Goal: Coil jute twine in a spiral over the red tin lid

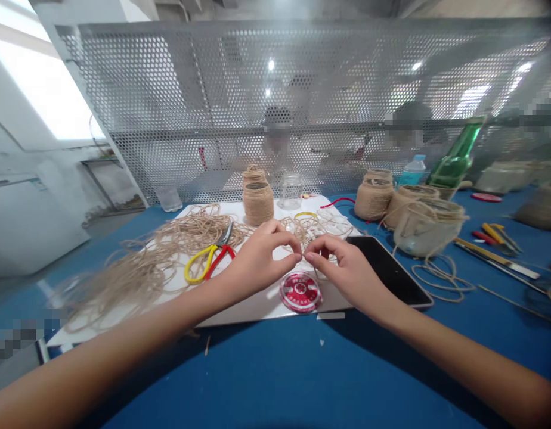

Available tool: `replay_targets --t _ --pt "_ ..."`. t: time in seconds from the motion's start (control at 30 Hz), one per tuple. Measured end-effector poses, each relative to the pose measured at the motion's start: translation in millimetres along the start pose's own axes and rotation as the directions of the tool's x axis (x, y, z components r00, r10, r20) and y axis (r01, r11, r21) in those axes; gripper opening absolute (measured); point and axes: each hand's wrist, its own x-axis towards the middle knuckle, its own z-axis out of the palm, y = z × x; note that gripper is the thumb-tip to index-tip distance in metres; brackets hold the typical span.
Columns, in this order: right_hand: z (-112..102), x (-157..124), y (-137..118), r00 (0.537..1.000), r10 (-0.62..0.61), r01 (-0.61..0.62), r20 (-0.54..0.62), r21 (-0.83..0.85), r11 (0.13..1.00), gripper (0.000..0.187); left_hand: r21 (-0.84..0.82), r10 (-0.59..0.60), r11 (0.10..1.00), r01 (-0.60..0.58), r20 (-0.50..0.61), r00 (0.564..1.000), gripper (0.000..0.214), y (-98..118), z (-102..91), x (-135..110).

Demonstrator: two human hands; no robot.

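The left hand [267, 249] and right hand [344, 265] pinch closed nearly tip to tip, likely for fine control, any strand between too small to tell; the twine heap [199, 225] sits at ten o'clock, presumably for easy reach.

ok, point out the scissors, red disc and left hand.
Scissors [221, 242]: head view, around the pivot, between handles and blades.
Red disc [300, 290]: head view, printed centre of the face.
Left hand [267, 252]: head view, back of the hand, on the thumb side.
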Motion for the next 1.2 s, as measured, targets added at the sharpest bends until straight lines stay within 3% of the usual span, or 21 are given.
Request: replay_targets --t 0.1,0.23,0.4,0.63,1.0,1.2 --pt "1.0 0.2 0.8 0.999 0.033 -0.032 -0.002 0.035 0.999 0.008 -0.023 -0.022 1.0 0.022 0.005 1.0 0.005 0.6 0.8 1.2" --pt "2.9 1.7 4.9 0.991 0.13 -0.134 0.039 0.152 0.979 0.013 -0.252 -0.136 0.957 0.14 0.035 0.99 0.006 -2.7 3.2 0.8" --pt "7.0 2.4 14.3 0.969 0.221 -0.245 0.111 0.33 0.911 0.02 -0.586 -0.309 0.756 0.291 0.073 0.948 0.009 -11.7 15.6 -5.4" --pt "11.2 -1.5 16.9 0.935 0.308 -0.353 0.174 0.479 0.804 0.027 -0.789 -0.343 0.561 0.252 0.055 0.938 0.008 -14.0 33.5 -11.3" --pt "11.5 -1.5 7.4 0.946 0.311 -0.314 0.094 0.507 0.802 0.015 -0.762 -0.382 0.581 0.285 0.054 0.923 0.012 -2.1 38.3 -10.6" --pt "9.2 1.3 10.9 0.951 0.295 -0.302 0.097 0.506 0.808 0.013 -0.765 -0.346 0.588 0.261 0.054 0.937 0.012 -3.8 37.8 -9.0"
